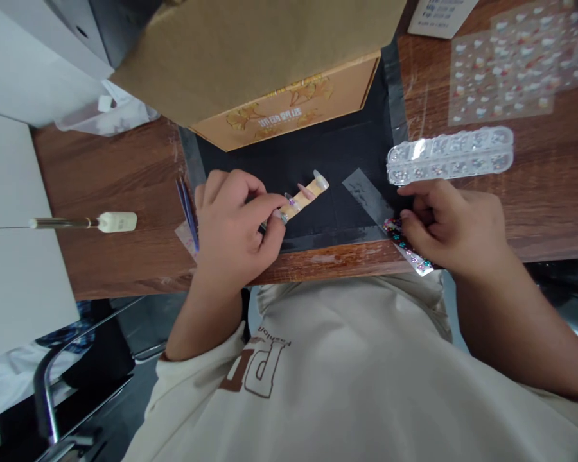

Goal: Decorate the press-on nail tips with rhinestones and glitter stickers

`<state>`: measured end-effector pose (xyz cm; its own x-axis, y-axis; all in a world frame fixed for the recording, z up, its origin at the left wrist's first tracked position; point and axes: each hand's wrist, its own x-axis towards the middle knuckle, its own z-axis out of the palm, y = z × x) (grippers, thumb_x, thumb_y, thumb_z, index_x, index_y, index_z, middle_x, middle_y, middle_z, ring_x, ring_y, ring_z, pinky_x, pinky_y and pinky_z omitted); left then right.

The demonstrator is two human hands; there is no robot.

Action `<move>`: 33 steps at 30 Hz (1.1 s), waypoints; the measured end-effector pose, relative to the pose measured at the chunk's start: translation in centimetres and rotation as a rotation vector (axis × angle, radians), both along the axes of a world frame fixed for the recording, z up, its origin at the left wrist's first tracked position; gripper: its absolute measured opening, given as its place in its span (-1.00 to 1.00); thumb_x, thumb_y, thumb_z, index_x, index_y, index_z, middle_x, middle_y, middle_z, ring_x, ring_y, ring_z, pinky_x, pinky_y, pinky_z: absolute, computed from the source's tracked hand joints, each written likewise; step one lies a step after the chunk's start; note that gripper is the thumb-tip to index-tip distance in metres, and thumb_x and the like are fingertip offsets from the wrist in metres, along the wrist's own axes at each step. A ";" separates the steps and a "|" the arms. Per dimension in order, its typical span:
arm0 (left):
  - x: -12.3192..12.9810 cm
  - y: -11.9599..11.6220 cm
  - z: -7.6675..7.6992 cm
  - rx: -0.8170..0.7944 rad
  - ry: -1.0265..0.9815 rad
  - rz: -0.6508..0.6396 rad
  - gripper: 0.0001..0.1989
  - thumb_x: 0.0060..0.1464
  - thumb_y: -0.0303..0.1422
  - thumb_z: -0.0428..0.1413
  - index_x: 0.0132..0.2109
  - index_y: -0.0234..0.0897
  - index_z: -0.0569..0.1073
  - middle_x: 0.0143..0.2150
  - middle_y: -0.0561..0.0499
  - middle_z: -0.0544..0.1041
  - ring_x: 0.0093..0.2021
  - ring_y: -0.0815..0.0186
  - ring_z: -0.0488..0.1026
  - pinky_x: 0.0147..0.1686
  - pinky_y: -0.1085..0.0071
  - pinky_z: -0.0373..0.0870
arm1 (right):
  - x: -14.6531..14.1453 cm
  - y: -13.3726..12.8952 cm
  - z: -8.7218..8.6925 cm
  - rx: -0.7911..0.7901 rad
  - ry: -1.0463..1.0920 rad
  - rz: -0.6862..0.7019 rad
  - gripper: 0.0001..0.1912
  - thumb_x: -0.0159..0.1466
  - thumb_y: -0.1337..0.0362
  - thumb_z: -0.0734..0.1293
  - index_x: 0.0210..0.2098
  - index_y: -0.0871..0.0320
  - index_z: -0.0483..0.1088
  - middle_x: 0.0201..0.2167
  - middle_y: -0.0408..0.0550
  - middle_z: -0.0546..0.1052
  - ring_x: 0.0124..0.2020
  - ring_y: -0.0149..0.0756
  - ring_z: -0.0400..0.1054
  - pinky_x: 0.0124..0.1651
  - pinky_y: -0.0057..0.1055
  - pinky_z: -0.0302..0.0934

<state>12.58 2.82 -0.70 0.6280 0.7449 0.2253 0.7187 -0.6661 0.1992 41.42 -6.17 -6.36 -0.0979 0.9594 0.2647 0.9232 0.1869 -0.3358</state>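
Note:
My left hand (243, 224) pinches the near end of a tan strip (293, 208) between thumb and fingers. Several pointed false nails (306, 191) in pink and clear tones stand along it, and small sparkling pieces show near my fingertips. My right hand (450, 218) has its index finger stretched out beside the near left corner of a clear compartment case (450, 154) with small gems inside. Its thumb is apart from that finger, above a strip of colourful rhinestones (407, 244); the other fingers curl in. A translucent strip (368, 196) lies on the black mat (318, 154) between my hands.
An orange printed box (298, 102) stands at the mat's back with its cardboard lid (270, 58) raised. Blue tweezers (187, 215) and a polish bottle (118, 222) lie left. Sticker sheets (501, 77) and a white carton (440, 18) are back right. A clear tub (106, 119) sits back left.

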 end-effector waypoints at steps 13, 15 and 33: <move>0.4 -1.3 -1.8 -0.023 -0.049 0.104 -0.77 0.10 -0.42 0.14 -0.12 -0.07 0.59 -0.17 -0.08 0.43 -0.11 0.08 0.34 -0.10 0.08 0.23 | 0.1 0.0 -0.3 0.011 -0.011 0.009 -0.73 0.24 0.24 0.25 -0.11 0.18 0.44 -0.59 -0.27 0.44 -0.59 -0.39 0.37 -0.53 -0.44 0.10; 0.4 -1.3 -1.9 -0.015 -0.046 0.103 -0.78 0.09 -0.42 0.14 -0.13 -0.08 0.59 -0.17 -0.08 0.43 -0.12 0.09 0.33 -0.12 0.09 0.22 | 0.1 -0.1 -0.3 0.011 -0.013 0.006 -0.72 0.24 0.24 0.24 -0.10 0.19 0.43 -0.59 -0.27 0.44 -0.59 -0.39 0.37 -0.53 -0.44 0.10; -0.3 -0.4 -1.6 0.078 0.076 -0.009 -0.78 0.12 -0.40 0.12 -0.13 0.03 0.54 -0.13 -0.10 0.40 -0.10 0.03 0.27 -0.17 0.06 0.18 | 0.0 0.1 -0.2 0.009 -0.004 0.019 -0.72 0.22 0.27 0.25 -0.12 0.20 0.44 -0.61 -0.26 0.43 -0.61 -0.38 0.34 -0.54 -0.43 0.07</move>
